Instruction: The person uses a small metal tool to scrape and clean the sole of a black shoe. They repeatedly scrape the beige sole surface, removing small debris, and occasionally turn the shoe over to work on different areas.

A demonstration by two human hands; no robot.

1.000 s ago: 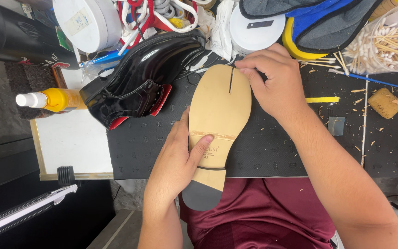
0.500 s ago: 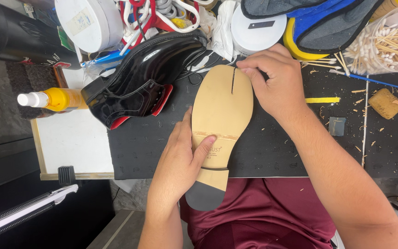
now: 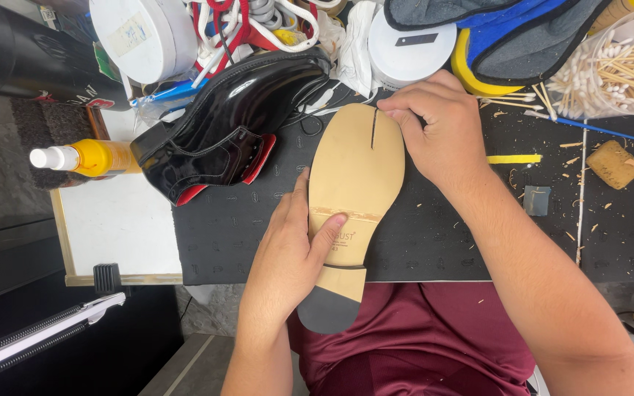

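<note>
A shoe lies sole-up on a black rubber mat (image 3: 442, 242), showing a tan leather sole (image 3: 357, 172) with a dark slit near the toe and a black heel (image 3: 329, 308) hanging over the mat's near edge. My left hand (image 3: 288, 249) grips the shoe's waist, thumb pressed on the sole. My right hand (image 3: 438, 128) rests at the toe, fingers curled around a small dark tool whose tip meets the slit; most of the tool is hidden.
A glossy black dress shoe (image 3: 232, 125) with red lining lies left of the sole. A yellow spray bottle (image 3: 86, 158), white board (image 3: 115, 227), round white tins (image 3: 409, 48), cotton swabs (image 3: 614, 66), a tan sponge block (image 3: 614, 165) and wood shavings surround the mat.
The shoe has shifted slightly toward me and to the right under my left hand. My right hand stays at the toe by the slit.
</note>
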